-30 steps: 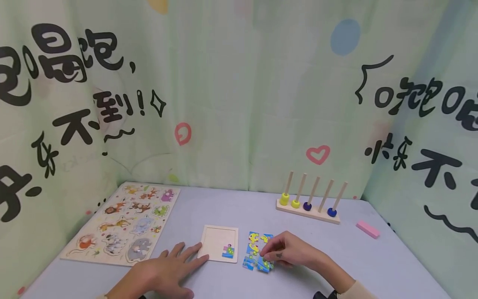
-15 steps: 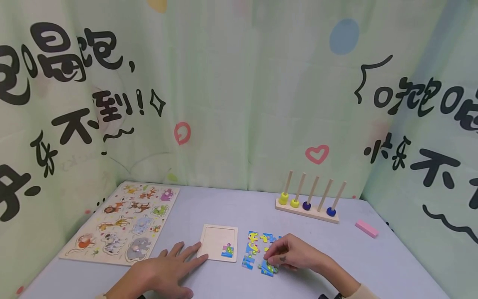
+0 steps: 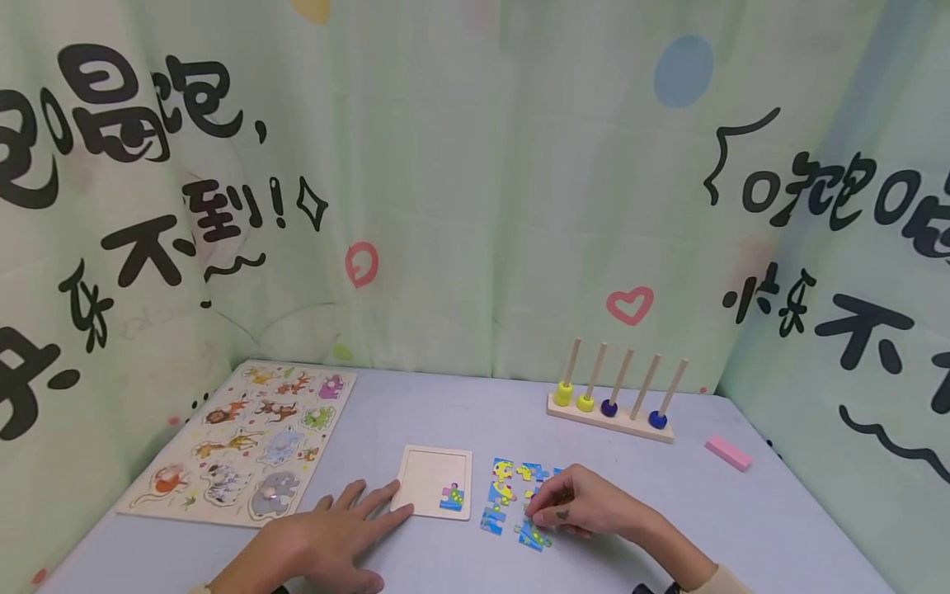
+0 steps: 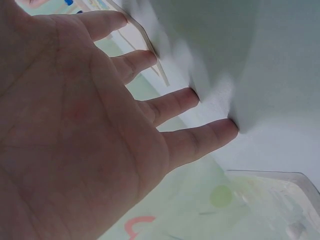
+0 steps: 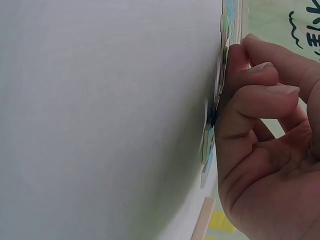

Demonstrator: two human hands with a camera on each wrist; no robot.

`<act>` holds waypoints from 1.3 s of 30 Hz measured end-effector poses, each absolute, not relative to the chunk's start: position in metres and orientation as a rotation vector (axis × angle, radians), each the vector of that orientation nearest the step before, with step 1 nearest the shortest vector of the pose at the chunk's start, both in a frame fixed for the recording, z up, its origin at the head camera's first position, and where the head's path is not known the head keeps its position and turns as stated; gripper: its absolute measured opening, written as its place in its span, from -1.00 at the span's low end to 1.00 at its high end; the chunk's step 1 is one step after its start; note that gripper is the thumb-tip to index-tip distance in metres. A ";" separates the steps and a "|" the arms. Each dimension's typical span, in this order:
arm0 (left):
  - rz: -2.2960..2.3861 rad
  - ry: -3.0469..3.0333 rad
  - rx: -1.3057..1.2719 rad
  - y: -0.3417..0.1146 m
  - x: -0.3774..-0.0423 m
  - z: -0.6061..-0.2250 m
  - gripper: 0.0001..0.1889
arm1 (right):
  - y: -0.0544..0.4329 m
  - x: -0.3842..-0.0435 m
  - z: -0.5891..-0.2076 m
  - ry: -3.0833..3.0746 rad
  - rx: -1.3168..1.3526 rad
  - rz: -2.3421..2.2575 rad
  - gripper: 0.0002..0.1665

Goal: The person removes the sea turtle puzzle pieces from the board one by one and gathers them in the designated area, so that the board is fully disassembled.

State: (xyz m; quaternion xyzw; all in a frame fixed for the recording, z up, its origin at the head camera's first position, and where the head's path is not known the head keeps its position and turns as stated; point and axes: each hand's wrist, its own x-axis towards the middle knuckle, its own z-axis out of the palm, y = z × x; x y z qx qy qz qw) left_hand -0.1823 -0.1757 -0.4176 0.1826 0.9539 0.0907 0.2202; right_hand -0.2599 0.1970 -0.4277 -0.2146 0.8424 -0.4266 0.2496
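Observation:
My left hand (image 3: 326,540) lies with fingers spread on the table, its fingertips at the left edge of a square wooden puzzle tray (image 3: 426,474). In the left wrist view, two fingertips touch the tray's edge. One blue and green jigsaw piece (image 3: 452,498) sits in the tray's lower right corner. To the right of the tray lie several loose blue and yellow jigsaw pieces (image 3: 497,493). My right hand (image 3: 586,502) pinches a jigsaw piece (image 3: 533,538) low at the table, and its fingertips cover part of it. The right wrist view shows its fingers (image 5: 265,102) curled beside the pieces.
A large wooden animal puzzle board (image 3: 245,445) lies at the left. At the back right stands a peg stand (image 3: 612,421) with yellow and dark blue beads. A pink block (image 3: 728,454) lies at the right. A printed curtain (image 3: 445,206) encloses the table.
My right hand has shifted slightly right, and the piece at its fingertips has moved right and turned, away from the left column of pieces. My left hand and the tray stay in place.

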 end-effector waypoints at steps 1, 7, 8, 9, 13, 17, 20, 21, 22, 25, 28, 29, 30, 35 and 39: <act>0.251 2.637 0.504 -0.176 -0.182 -0.418 -0.15 | 0.197 -0.260 -0.428 2.294 -0.585 -1.163 -0.88; 0.246 2.634 0.500 -0.176 -0.183 -0.418 -0.15 | 0.197 -0.259 -0.427 2.291 -0.588 -1.172 -0.87; 0.245 2.635 0.501 -0.176 -0.183 -0.418 -0.15 | 0.197 -0.259 -0.427 2.291 -0.589 -1.174 -0.87; 0.245 2.637 0.503 -0.176 -0.183 -0.418 -0.15 | 0.197 -0.259 -0.426 2.292 -0.590 -1.175 -0.86; 0.247 2.637 0.503 -0.176 -0.183 -0.419 -0.15 | 0.196 -0.260 -0.425 2.307 -0.591 -1.164 -0.86; 0.255 2.622 0.529 -0.178 -0.186 -0.424 -0.13 | 0.191 -0.261 -0.423 2.321 -0.582 -1.163 -0.85; 0.261 2.617 0.541 -0.180 -0.188 -0.427 -0.12 | 0.185 -0.262 -0.421 2.330 -0.566 -1.170 -0.84; 0.262 2.619 0.544 -0.180 -0.188 -0.428 -0.12 | 0.183 -0.263 -0.420 2.333 -0.563 -1.171 -0.84; 0.259 2.620 0.549 -0.181 -0.189 -0.429 -0.12 | 0.180 -0.264 -0.419 2.340 -0.562 -1.172 -0.84; 0.250 2.621 0.565 -0.183 -0.193 -0.435 -0.11 | 0.170 -0.266 -0.416 2.355 -0.563 -1.170 -0.83; 0.249 2.621 0.601 -0.186 -0.196 -0.443 -0.10 | 0.158 -0.269 -0.414 2.359 -0.562 -1.164 -0.82; 0.254 2.617 0.618 -0.188 -0.198 -0.446 -0.09 | 0.154 -0.270 -0.413 2.355 -0.564 -1.163 -0.82; 0.263 2.629 0.612 -0.188 -0.198 -0.448 -0.10 | 0.149 -0.272 -0.413 2.352 -0.565 -1.160 -0.82; 0.270 2.617 0.631 -0.189 -0.198 -0.449 -0.11 | 0.129 -0.278 -0.412 2.360 -0.598 -1.142 -0.83; 0.254 2.607 0.584 -0.185 -0.196 -0.442 -0.12 | 0.114 -0.280 -0.413 2.361 -0.621 -1.129 -0.84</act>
